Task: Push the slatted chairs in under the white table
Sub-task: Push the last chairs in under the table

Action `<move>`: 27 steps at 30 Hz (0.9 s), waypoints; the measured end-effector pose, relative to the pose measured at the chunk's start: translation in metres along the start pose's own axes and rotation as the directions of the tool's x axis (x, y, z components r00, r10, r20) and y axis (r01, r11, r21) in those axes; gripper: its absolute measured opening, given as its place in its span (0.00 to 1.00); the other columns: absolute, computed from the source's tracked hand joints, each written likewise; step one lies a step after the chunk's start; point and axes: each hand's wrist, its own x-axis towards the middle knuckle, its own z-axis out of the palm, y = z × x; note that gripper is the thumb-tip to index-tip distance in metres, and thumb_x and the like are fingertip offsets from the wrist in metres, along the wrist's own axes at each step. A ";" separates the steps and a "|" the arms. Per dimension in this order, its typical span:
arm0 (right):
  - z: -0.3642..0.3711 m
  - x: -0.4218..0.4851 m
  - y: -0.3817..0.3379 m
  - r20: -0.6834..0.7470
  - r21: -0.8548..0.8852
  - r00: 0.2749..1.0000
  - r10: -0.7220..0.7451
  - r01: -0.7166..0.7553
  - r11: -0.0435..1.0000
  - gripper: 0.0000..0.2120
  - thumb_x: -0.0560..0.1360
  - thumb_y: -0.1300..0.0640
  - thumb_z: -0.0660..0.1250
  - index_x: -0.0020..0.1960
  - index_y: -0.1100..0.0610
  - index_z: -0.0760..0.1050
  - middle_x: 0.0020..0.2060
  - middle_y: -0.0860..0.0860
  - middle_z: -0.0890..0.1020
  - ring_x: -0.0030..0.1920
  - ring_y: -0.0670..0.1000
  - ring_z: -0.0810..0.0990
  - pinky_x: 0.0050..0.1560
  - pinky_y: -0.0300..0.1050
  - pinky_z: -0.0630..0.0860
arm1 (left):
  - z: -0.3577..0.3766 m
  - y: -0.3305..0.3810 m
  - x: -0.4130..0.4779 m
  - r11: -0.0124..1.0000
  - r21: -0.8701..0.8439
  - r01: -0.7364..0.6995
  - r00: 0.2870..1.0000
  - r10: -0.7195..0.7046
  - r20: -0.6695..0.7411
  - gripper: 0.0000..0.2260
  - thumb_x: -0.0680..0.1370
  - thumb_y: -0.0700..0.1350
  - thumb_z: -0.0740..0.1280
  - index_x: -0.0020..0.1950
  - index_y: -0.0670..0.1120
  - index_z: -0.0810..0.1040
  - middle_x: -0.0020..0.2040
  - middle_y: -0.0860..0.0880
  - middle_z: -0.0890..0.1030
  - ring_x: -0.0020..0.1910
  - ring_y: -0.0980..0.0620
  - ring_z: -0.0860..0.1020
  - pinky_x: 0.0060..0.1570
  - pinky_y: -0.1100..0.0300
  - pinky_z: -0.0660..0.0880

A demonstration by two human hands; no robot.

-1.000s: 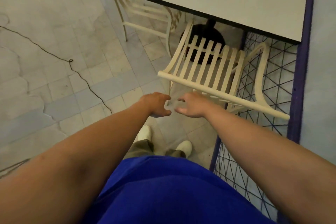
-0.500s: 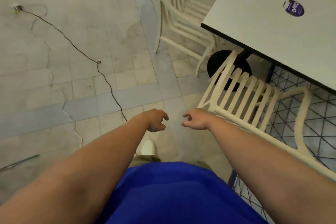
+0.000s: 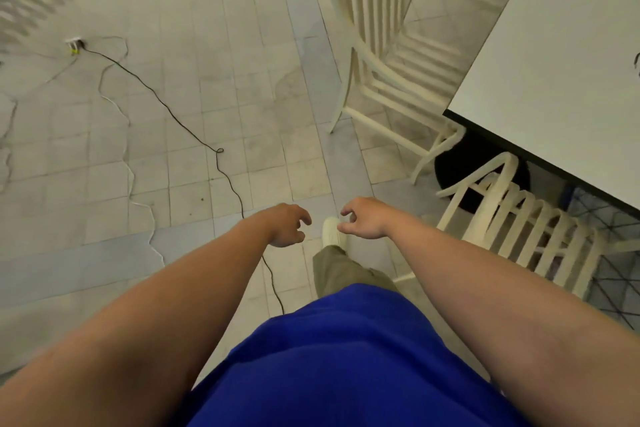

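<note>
Off the chair (image 3: 493,198) now, both hands (image 3: 285,225) (image 3: 363,218)

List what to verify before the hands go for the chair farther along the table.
1. Left hand free: ok, holds nothing.
2. Right hand free: ok, holds nothing.
3. Near chair under the white table: its front end is under the edge; how far, cannot tell.
4. Far chair pushed in: not ok, its seat shows beside the table edge.
5. Black cable clear of the feet: not ok, it crosses the floor beside the shoe.
</note>
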 end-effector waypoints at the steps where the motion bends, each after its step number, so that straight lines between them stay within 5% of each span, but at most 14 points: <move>1: -0.015 0.016 -0.001 0.000 0.005 1.000 -0.002 0.002 1.000 0.29 0.78 0.43 0.65 0.74 0.56 0.68 0.68 0.55 0.75 0.66 0.56 0.74 0.66 0.51 0.71 | -0.018 -0.003 0.011 1.000 -0.006 0.006 1.000 -0.006 -0.006 0.20 0.81 0.47 0.63 0.74 0.51 0.70 0.69 0.48 0.75 0.66 0.48 0.73 0.65 0.55 0.69; 13: -0.216 0.147 -0.048 0.021 -0.078 1.000 -0.014 0.016 0.997 0.29 0.78 0.44 0.65 0.74 0.57 0.69 0.68 0.55 0.75 0.66 0.56 0.74 0.65 0.49 0.71 | -0.219 -0.049 0.108 0.996 -0.084 0.019 0.998 -0.024 -0.060 0.19 0.81 0.47 0.63 0.73 0.51 0.71 0.67 0.49 0.77 0.65 0.48 0.73 0.66 0.53 0.69; 27: -0.367 0.359 -0.182 -0.012 0.056 0.996 0.091 -0.090 0.994 0.30 0.77 0.42 0.66 0.73 0.57 0.69 0.67 0.56 0.76 0.66 0.57 0.75 0.65 0.48 0.70 | -0.457 -0.231 0.232 1.000 -0.005 -0.018 1.000 0.018 0.017 0.18 0.80 0.47 0.64 0.71 0.53 0.72 0.67 0.50 0.76 0.65 0.50 0.74 0.67 0.54 0.69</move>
